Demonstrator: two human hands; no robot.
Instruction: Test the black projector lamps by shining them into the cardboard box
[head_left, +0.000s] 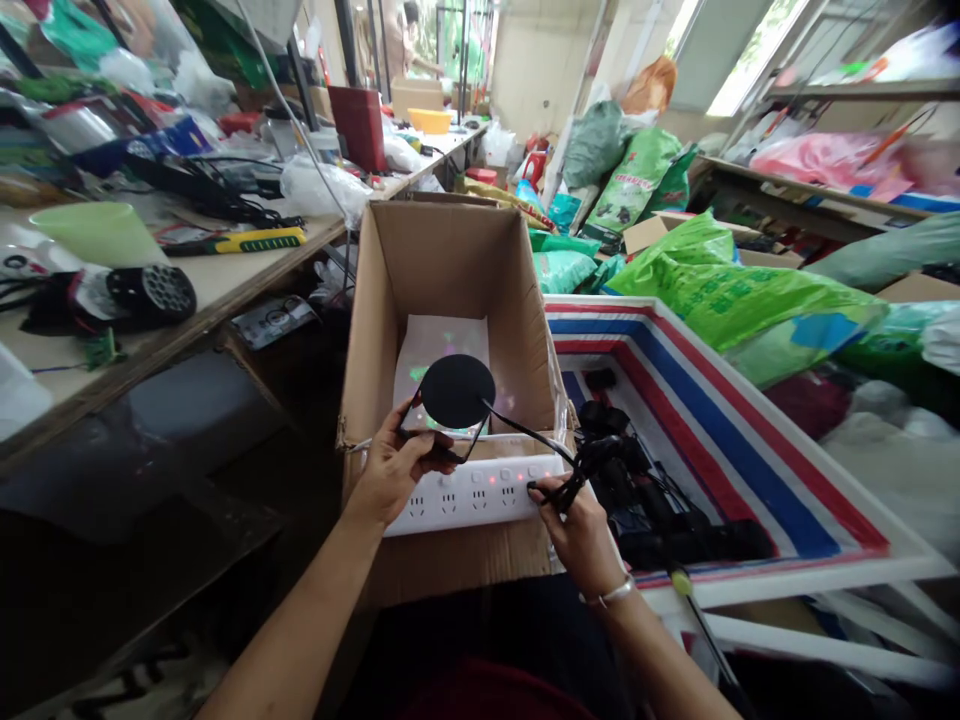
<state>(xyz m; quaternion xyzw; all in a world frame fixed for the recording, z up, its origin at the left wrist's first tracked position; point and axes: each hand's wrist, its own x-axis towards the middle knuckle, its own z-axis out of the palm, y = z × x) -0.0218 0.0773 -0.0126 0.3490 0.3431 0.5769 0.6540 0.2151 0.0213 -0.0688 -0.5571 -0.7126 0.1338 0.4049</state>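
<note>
My left hand (390, 470) grips the bracket of a black round projector light (454, 390) held over an open cardboard box (457, 255). Coloured spots of light fall on a white paper sheet (416, 345) inside the box. From the lamp's back a black cord (532, 437) runs to my right hand (577, 525). That hand is closed on the black plug (535, 490) at the right end of a white power strip (442, 500), with the bundled cord against its fingers. Small red lights glow on the strip. Whether the plug is fully seated I cannot tell.
At right, a white-framed bin with a striped lining (720, 440) contains several black lamps (652, 500). A screwdriver (697, 610) lies by its front edge. A cluttered workbench (225, 290) runs along the left, with a yellow-black tool (259, 240). Green bags (742, 290) are piled behind the bin.
</note>
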